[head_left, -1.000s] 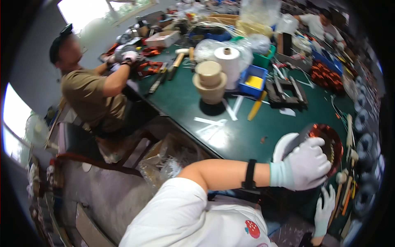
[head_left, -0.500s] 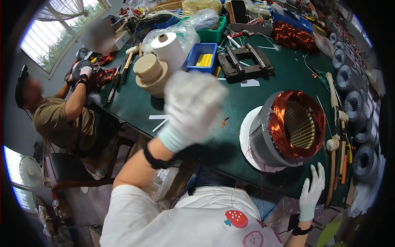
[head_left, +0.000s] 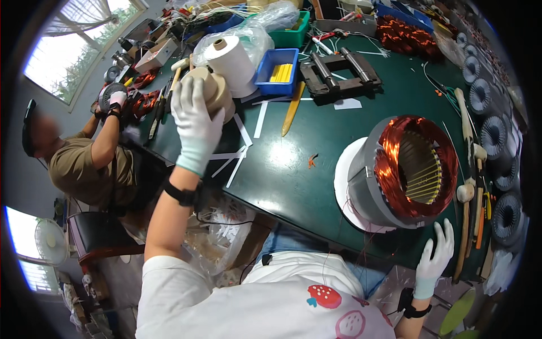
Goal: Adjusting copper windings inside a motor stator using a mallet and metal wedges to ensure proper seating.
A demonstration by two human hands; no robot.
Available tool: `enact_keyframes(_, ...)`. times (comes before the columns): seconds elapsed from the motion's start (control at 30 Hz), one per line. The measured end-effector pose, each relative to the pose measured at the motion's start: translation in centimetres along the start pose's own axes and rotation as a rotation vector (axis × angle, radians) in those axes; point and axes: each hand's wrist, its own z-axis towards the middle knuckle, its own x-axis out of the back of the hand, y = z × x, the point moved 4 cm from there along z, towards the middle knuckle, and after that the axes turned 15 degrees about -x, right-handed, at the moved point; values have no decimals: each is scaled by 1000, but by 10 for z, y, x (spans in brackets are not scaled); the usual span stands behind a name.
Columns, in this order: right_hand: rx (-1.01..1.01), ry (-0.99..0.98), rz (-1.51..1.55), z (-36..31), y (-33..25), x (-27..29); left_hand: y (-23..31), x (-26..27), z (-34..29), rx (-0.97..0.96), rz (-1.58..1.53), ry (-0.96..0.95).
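My left hand (head_left: 195,124), in a white glove, reaches to the left side of the table. Its outstretched fingers lie against a cream stepped stack of rolls (head_left: 217,93), hiding part of it; I cannot see it lifted. Beside the stack stands a white cone of thread (head_left: 232,66). My right hand (head_left: 436,255), also gloved, is at the table's near right edge with fingers spread and nothing in it. Just beyond it, a grey motor stator (head_left: 364,189) with copper windings (head_left: 393,164) and yellow slot strips sits tilted on a white round pad (head_left: 342,164).
White paper strips (head_left: 261,120) and a pointed yellow stick (head_left: 293,110) lie mid-table. Behind are a blue bin (head_left: 262,85) and a black frame with two metal rods (head_left: 341,73). Mallets (head_left: 465,193) and stator cores (head_left: 506,217) line the right. A co-worker (head_left: 93,161) sits at left.
My left hand has swung left from above mid-table to the cream rolls, uncovering the paper strips and yellow stick. My right hand stays near the stator, fingers still spread.
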Motion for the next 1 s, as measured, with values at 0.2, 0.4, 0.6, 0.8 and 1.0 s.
enact_keyframes(0.2, 16, 18, -8, 4, 2, -1, 112, -5, 25, -218, -749, -329)
enact_keyframes(0.4, 12, 5, 20, 1, -3, -2, 182, -76, 87, -508, -836, -519)
enact_keyframes(0.6, 58, 46, -88, -11, 23, -6, 252, -122, 107, -392, -509, -526)
enact_keyframes(0.8, 176, 136, -14, -2, -46, 31, 216, -63, 97, -374, -679, -681)
enact_keyframes(1.0, 180, 157, 2, 1, -53, 29, 212, -76, 100, -408, -704, -637)
